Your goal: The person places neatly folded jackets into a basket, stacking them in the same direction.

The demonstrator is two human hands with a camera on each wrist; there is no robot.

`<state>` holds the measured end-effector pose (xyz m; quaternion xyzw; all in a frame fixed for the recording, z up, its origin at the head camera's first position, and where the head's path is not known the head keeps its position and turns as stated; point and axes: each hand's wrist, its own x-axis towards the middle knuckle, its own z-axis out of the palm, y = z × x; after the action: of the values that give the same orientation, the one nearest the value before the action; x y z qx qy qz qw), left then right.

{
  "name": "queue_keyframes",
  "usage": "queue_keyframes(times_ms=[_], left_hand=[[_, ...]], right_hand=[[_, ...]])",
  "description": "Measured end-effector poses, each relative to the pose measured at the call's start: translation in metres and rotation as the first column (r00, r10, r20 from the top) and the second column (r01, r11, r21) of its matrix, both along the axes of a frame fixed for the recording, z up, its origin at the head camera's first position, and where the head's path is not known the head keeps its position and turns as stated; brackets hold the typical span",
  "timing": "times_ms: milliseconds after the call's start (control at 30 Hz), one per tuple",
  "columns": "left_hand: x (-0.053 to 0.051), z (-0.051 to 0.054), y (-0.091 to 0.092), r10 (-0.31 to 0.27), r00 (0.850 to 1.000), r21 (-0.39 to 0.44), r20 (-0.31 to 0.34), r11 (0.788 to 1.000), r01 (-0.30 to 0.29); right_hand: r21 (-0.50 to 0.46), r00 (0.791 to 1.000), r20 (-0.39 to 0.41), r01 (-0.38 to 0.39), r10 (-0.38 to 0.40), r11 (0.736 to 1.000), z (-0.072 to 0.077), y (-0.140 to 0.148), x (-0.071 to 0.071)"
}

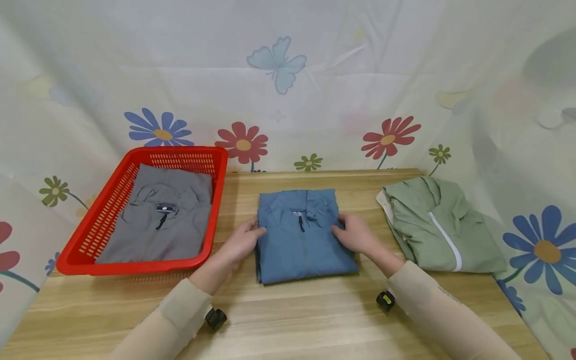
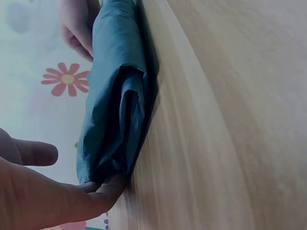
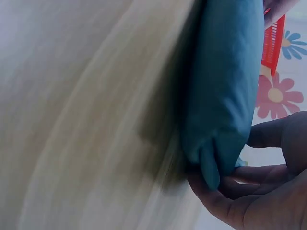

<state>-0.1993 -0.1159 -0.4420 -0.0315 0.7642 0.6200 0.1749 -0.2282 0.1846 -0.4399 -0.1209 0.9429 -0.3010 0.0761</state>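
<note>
A folded blue jacket (image 1: 299,245), with a dark zipper pull below its collar, lies on the wooden table between my two hands. My left hand (image 1: 243,240) is at its left side. In the left wrist view, the fairly straight fingers (image 2: 103,194) touch the folded edge, while the thumb stands apart from the cloth. On the opposite side, my right hand (image 1: 357,234) holds the jacket's edge. The right wrist view shows its fingers (image 3: 216,203) bent under the folded end and the thumb (image 3: 267,134) against the upper side.
At the left stands a red plastic basket (image 1: 219,200) with a folded grey jacket (image 1: 175,230) inside. A folded green jacket (image 1: 445,225) with a white zipper lies at the table's right. Behind the wooden table (image 1: 288,320) hangs a flower-printed curtain (image 1: 189,85).
</note>
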Motion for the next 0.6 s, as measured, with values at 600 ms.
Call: queue_keyframes(times_ms=[600], left_hand=[[-0.0098,0.0039,0.0040,0.071,0.996,0.072,0.047,0.995,-0.074]], right_hand=[[-0.293,0.984,0.126,0.154,-0.122,0.944,-0.0024,-0.0095,-0.0024]])
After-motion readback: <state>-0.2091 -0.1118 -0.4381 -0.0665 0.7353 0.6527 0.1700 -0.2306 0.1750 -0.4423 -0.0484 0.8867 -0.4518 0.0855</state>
